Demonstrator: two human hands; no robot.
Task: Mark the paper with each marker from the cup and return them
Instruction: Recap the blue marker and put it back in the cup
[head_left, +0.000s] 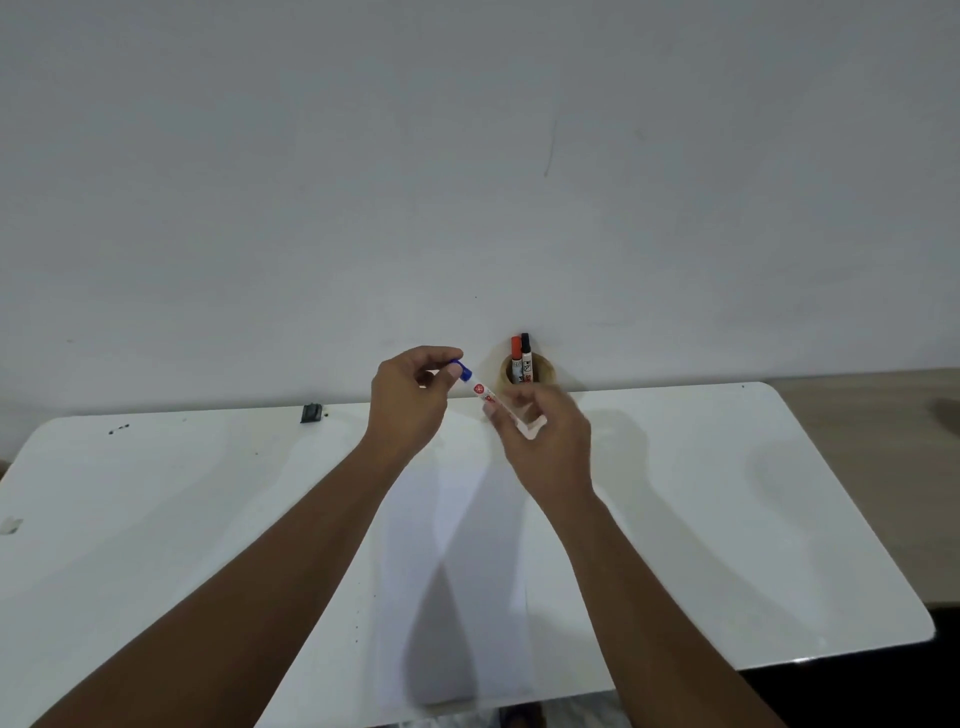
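A white-barrelled marker (487, 398) with a blue cap (464, 370) is held in the air above the far side of the table. My left hand (410, 400) pinches the blue cap. My right hand (545, 441) grips the barrel's lower end. Just behind them a tan cup (546, 370) stands against the wall, holding a red-capped marker (516, 358) and a black-capped marker (526, 356), both upright. A white sheet of paper (457, 561) lies flat on the table under my forearms, hard to tell from the tabletop.
The white table (156, 519) has rounded corners and meets a pale wall at the back. A small dark object (310, 413) lies near the back edge to the left, with a few dark specks (118, 428) further left. Beige floor (857, 467) shows to the right.
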